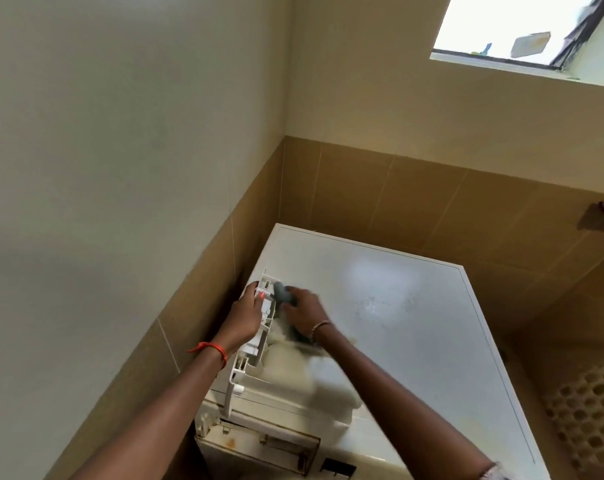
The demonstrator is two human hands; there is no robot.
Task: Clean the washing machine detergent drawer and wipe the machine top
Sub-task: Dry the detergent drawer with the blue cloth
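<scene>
The white detergent drawer point(255, 355) lies out of the machine, on the left front part of the white washing machine top point(414, 313). My left hand point(246, 315) grips the drawer's left wall near its far end. My right hand point(302, 315) holds a grey cloth point(283, 294) and presses it into the far end of the drawer; the hand is blurred. Below the drawer, the empty drawer slot point(259, 441) gapes in the machine's front panel.
The machine stands in a corner, with a tan-tiled wall point(196, 320) close on the left and another behind. A window point(536, 32) is high on the right. A perforated tan basket point(591, 417) stands right of the machine. The top shows wet smears.
</scene>
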